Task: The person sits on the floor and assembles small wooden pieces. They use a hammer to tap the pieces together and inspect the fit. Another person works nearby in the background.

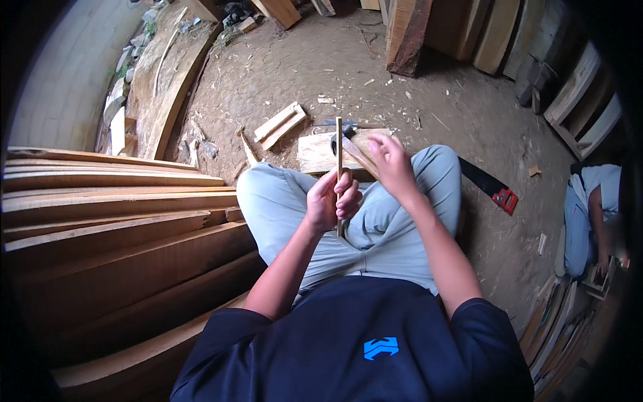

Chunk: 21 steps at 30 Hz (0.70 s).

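In your left hand (334, 198), a stick (339, 153) stands clamped; right of it, I cannot tell your right hand (394, 166)'s grip.

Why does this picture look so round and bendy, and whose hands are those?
There's no robot. They belong to a person wearing a camera on their head, pointing down, and its extra-wide lens bends straight edges. The left hand holds a thin wooden stick. The right hand is beside a wooden handle; I can't tell whether they touch. A flat wood block sits in front. A grooved wood piece and a red-gripped saw lie on the dirt ground. Long boards are stacked on the left.
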Motion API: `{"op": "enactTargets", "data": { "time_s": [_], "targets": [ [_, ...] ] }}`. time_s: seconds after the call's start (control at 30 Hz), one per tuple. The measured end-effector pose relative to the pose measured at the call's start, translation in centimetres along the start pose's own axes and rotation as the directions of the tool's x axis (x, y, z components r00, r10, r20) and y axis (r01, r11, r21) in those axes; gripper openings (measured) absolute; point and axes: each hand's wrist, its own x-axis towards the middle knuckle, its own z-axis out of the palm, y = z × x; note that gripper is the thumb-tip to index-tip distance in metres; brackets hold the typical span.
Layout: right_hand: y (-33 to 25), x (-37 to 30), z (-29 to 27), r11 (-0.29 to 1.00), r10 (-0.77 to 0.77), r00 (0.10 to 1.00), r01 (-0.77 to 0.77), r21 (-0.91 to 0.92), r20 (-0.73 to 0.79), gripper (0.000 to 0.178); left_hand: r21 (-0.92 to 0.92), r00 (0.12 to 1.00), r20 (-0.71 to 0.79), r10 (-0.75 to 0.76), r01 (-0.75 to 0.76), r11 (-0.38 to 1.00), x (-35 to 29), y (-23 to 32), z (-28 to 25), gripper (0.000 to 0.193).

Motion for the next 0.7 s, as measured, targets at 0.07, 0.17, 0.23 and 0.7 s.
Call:
{"op": "enactTargets", "data": {
  "time_s": [0.07,0.17,0.23,0.7],
  "targets": [
    [-3.9,1.3,-2.6,0.903,0.138,0.981,-0.180,0.390,0.133,0.025,0.021,1.000,0.005,-0.027,0.027,0.999,0.0,-0.4,-0.1,0.040],
    [-7.2,1.7,-4.8,0.755,0.185,0.960,-0.277,0.594,0.212,0.027,0.060,0.995,-0.044,-0.085,0.088,0.994,0.6,-1.2,0.5,0.040],
    [-7.9,1.3,-4.9,0.741,0.197,0.961,-0.277,0.612,0.196,0.031,0.074,0.985,-0.115,-0.125,0.134,0.988,0.7,-1.8,0.7,0.040],
    [-6.6,-0.6,-5.1,0.669,0.303,0.940,-0.325,0.668,0.154,0.023,0.256,0.950,-0.236,-0.205,0.264,0.930,0.7,-2.8,2.4,0.038]
  ]
}}
